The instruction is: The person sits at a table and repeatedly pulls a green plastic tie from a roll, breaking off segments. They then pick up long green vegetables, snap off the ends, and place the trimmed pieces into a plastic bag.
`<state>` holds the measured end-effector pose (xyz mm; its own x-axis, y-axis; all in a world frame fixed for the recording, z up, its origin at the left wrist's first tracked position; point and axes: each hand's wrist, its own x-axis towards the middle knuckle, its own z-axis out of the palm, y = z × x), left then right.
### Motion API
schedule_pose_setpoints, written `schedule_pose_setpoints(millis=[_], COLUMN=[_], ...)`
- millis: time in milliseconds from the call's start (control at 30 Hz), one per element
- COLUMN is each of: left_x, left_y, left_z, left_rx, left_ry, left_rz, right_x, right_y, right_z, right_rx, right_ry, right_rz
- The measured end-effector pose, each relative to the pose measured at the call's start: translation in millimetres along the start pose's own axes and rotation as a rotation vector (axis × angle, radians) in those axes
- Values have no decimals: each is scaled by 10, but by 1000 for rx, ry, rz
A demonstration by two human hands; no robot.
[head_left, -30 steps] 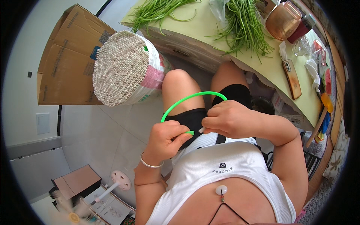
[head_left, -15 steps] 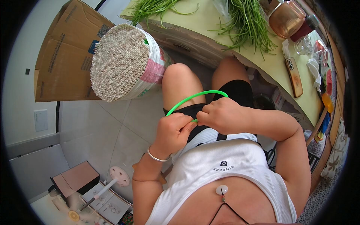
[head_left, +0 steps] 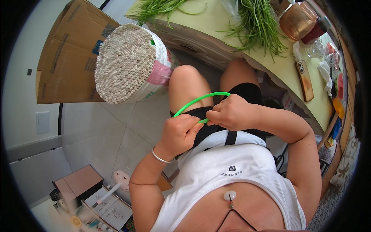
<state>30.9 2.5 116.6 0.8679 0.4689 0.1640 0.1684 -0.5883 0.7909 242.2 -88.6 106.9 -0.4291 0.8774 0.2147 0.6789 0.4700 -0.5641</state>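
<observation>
A thin bright green tube arches over my lap in a loop. My left hand, with a pale bangle on its wrist, is closed around one side of it, thumb pressed along the top. Facing it, my right hand has its fingers curled on the other side. Between the two hands a short stretch of the green tube shows. Whether its ends are joined there, I cannot tell, as my fingers cover them.
Ahead to the left stands a big bundle of thin pale sticks, beside a cardboard box. The yellow-green table carries long green leafy stalks, a phone and a copper-coloured jar. A pinkish box sits lower left.
My hands have drawn slightly apart, and more of the green tube shows between them. My right hand has shifted a little up and the left forearm has swung outward.
</observation>
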Motion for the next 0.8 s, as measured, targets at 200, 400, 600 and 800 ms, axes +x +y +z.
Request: schedule_pose_setpoints(millis=[200,400,600,800], left_x=[41,180,90,277], left_y=[230,410,676,316], left_z=[-374,-2231,-4532,-3071], left_rx=[111,834,1707,937], left_ry=[134,914,1116,841], left_rz=[0,289,-35,-171], right_x=[269,816,1940,2070], right_y=[261,1067,1149,1479], right_z=[-197,-28,193,212], right_rx=[256,478,170,41], right_ry=[223,579,564,413], right_rz=[-73,458,394,567])
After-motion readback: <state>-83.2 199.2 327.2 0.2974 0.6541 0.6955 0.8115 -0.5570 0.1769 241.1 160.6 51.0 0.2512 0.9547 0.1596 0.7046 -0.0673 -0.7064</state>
